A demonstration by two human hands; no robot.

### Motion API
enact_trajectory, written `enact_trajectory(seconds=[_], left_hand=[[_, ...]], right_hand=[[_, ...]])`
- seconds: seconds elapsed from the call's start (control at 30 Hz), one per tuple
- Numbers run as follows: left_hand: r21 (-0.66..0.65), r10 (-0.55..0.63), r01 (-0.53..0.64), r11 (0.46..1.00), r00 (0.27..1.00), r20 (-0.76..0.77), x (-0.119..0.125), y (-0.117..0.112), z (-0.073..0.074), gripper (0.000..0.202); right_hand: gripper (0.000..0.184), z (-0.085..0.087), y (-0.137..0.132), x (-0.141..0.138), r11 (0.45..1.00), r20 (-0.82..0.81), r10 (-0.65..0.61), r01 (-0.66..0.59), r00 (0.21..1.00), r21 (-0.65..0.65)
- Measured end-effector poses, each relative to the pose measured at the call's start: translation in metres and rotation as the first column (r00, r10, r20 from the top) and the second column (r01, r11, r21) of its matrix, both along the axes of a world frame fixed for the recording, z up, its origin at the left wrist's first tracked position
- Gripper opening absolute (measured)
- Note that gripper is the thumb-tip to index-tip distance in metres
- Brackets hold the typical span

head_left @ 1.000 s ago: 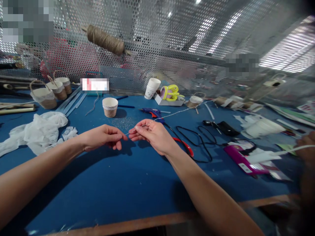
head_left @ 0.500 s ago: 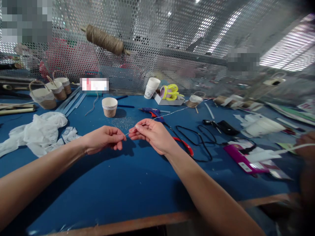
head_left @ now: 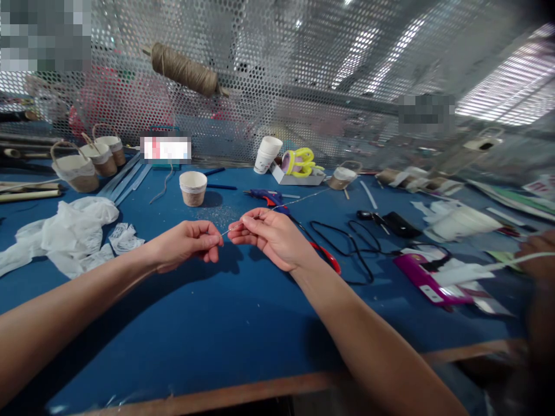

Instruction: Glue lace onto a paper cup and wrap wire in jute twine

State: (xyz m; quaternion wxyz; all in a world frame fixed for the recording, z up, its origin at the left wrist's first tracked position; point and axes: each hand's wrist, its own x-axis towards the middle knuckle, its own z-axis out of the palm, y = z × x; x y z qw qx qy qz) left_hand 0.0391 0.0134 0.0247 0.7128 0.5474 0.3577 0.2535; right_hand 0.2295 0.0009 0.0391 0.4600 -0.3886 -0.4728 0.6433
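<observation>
Over the middle of the blue table, a thin pale string (head_left: 304,198) runs between my two hands and slants out past the right one toward the back right. My left hand (head_left: 191,245) is closed, pinching the string's near end between thumb and fingertips. A short gap away, my right hand (head_left: 271,236) pinches the same string, fingers pressed together. Just behind the left hand stands a small paper cup (head_left: 193,189) with a twine-wrapped base and lace rim. A blue hot glue gun (head_left: 267,198) lies behind my right hand.
White lace fabric (head_left: 65,231) is heaped at left, near several handled cup baskets (head_left: 78,172). Stacked paper cups (head_left: 267,155) and yellow-handled scissors (head_left: 299,162) stand at the back. A black cord (head_left: 347,231) and purple packet (head_left: 427,280) lie right. Another person's hand (head_left: 540,254) shows at far right.
Both hands stay close together, pinching the string, with only slight finger shifts. The string stretch behind the right hand has dipped a little.
</observation>
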Motion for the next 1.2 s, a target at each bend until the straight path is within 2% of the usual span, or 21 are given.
enact_trajectory(seconds=[0.13,0.33,0.53,0.73,0.93,1.2], left_hand=[[0.028,-0.037,0.037,0.999,0.999,-0.002,-0.001,0.001,0.000,0.018],[0.160,-0.022,0.049,0.986,0.985,-0.168,0.001,-0.001,0.000,0.015],[0.197,-0.025,0.069,0.978,0.975,-0.221,0.004,-0.003,0.001,0.014],[0.191,-0.045,0.095,0.977,0.967,-0.252,0.002,-0.001,0.000,0.015],[0.167,-0.098,0.142,0.976,0.964,-0.247,-0.006,0.007,-0.001,0.015],[0.067,-0.155,0.167,0.984,0.976,-0.154,-0.010,0.008,-0.004,0.020]], right_hand=[[0.013,0.001,-0.002,0.000,1.000,0.018,-0.008,0.008,1.000,0.028],[0.011,-0.001,-0.003,-0.005,0.996,0.136,-0.066,0.058,0.989,0.064],[0.013,-0.005,-0.002,-0.007,0.992,0.177,-0.093,0.076,0.980,0.103],[0.014,-0.005,-0.001,-0.004,0.994,0.193,-0.073,0.055,0.978,0.097],[0.023,0.002,0.008,0.011,0.958,0.133,-0.210,0.177,0.969,0.225],[0.022,0.010,0.010,0.018,0.949,0.060,-0.244,0.226,0.968,0.220]])
